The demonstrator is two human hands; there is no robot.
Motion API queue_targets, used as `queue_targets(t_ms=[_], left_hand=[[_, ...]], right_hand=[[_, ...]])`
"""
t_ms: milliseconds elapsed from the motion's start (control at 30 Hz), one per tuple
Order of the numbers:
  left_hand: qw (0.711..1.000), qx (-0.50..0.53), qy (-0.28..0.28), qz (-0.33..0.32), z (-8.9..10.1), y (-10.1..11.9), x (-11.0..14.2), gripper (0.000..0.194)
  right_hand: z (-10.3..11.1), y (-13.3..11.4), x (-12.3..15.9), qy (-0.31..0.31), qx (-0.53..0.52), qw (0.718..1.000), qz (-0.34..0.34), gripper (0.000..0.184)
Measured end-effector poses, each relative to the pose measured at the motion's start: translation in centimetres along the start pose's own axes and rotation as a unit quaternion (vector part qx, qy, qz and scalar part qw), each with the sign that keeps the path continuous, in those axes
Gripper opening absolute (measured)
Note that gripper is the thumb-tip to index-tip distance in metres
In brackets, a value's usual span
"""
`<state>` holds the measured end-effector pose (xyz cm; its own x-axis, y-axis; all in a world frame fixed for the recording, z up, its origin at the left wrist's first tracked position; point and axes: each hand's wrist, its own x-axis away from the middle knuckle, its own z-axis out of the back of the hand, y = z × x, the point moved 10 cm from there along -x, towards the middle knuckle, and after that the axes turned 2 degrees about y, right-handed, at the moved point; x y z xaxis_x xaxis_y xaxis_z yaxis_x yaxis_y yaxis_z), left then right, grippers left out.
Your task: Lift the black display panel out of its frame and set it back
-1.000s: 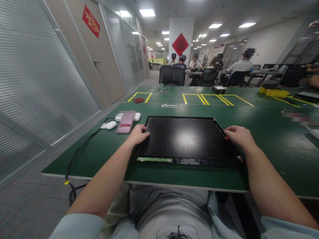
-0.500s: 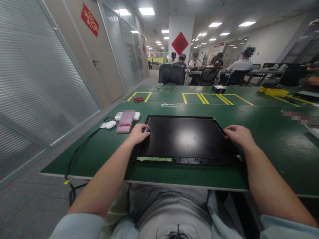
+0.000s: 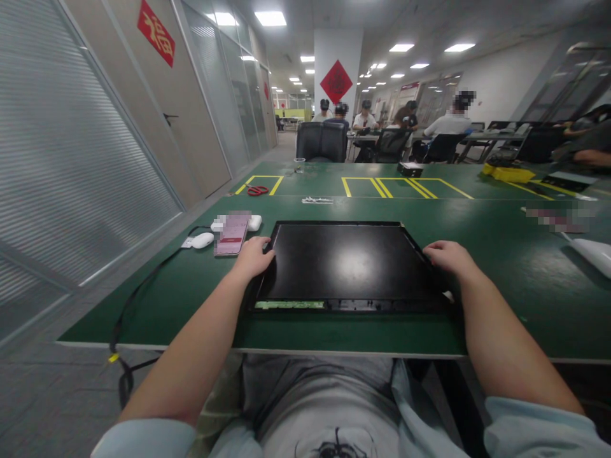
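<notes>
A flat black display panel point(image 3: 344, 264) lies face up on the green table point(image 3: 506, 280), with a strip of green circuit board along its near edge. My left hand point(image 3: 254, 256) grips the panel's left edge, fingers curled over it. My right hand point(image 3: 446, 256) holds the right edge the same way, fingers bent down over the rim.
A pink phone point(image 3: 231, 234), a white earbud case and a white mouse point(image 3: 202, 240) with a black cable lie left of the panel. Red scissors point(image 3: 257, 190), a cup, yellow floor-tape boxes and a yellow tray point(image 3: 508, 172) are farther back. Several people sit at far tables.
The view has shifted slightly right. My left fingers slid from the panel's top face to its left edge. The right hand keeps its hold.
</notes>
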<state>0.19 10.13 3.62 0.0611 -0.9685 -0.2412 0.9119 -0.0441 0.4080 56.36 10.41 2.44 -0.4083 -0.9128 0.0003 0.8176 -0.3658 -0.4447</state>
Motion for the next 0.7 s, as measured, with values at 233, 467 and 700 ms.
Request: queue_targets(t_ms=[233,467,700], left_hand=[[0.998,-0.056,-0.006,0.005,-0.1,-0.3,-0.2,0.049],[0.998,-0.057,-0.026,0.001,-0.5,-0.5,-0.3,0.035],[1.000,0.001,-0.005,0.013,-0.1,-0.7,-0.4,0.030]], right_hand=[[-1.1,0.2,-0.7,-0.023,0.023,0.999,0.022,0.016],[-1.4,-0.2,-0.5,-0.014,0.067,0.997,0.030,0.023],[-1.3,-0.3,-0.5,-0.004,0.065,0.997,0.033,0.022]])
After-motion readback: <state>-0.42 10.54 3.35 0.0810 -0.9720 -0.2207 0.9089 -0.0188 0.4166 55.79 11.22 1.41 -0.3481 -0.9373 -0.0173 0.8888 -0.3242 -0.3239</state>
